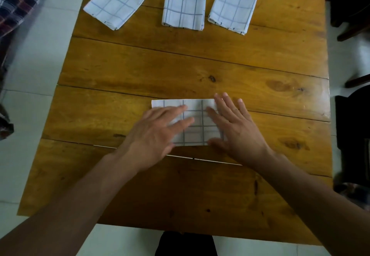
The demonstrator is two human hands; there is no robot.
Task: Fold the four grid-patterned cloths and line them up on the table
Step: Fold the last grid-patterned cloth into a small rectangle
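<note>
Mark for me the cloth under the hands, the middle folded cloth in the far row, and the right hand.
cloth under the hands (202, 119), head view, bare gridded centre between the hands.
middle folded cloth (184, 1), head view, its centre.
right hand (238, 129), head view, back of the hand.

Three folded white cloths with blue grid lines are lying in a row along the far edge: the left cloth (118, 0) sitting angled, the middle cloth (185, 2) straight, the right cloth (235, 4) slightly tilted. The fourth cloth (200, 123) is lying folded, flat, nearer the front.
</note>
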